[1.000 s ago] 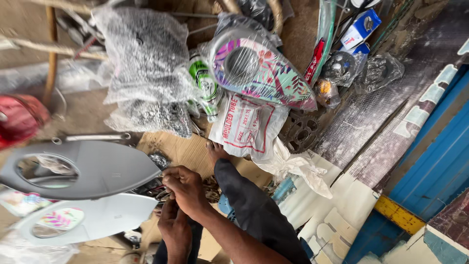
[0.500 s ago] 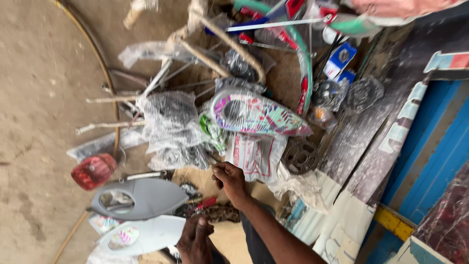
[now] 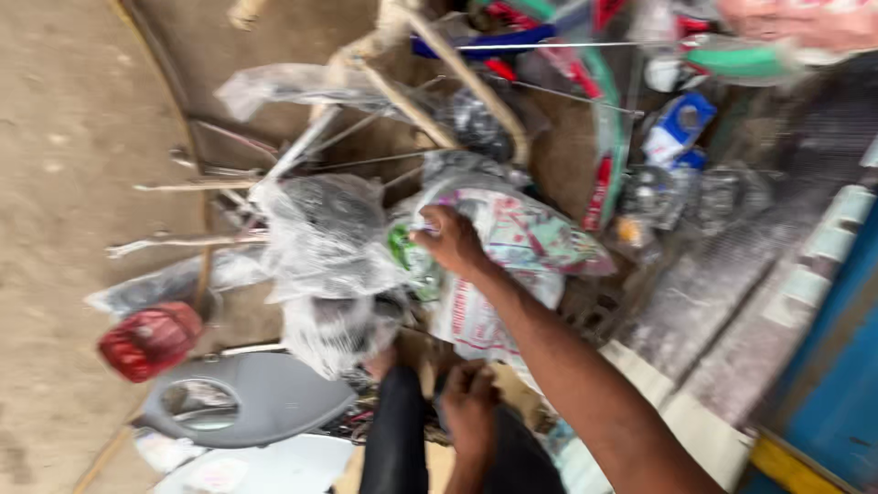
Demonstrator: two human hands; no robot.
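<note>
Nearest, below the printed packet [image 3: 512, 247], the left hand [image 3: 471, 402] has its grip curled shut on what seems a black part [image 3: 393, 439], though blur hides the fingers. The right hand [image 3: 453, 240] lies on the packet's left edge, grip closed on the plastic there. The packet sits wedged among its neighbours, not lifted out: as I judge it, taken hold of and no more. Just left of it hang clear-wrapped bundles [image 3: 320, 233]; well to its lower left lie a grey panel [image 3: 247, 398] and a red lamp [image 3: 151, 340]; up right of it, a blue box [image 3: 677, 128]
</note>
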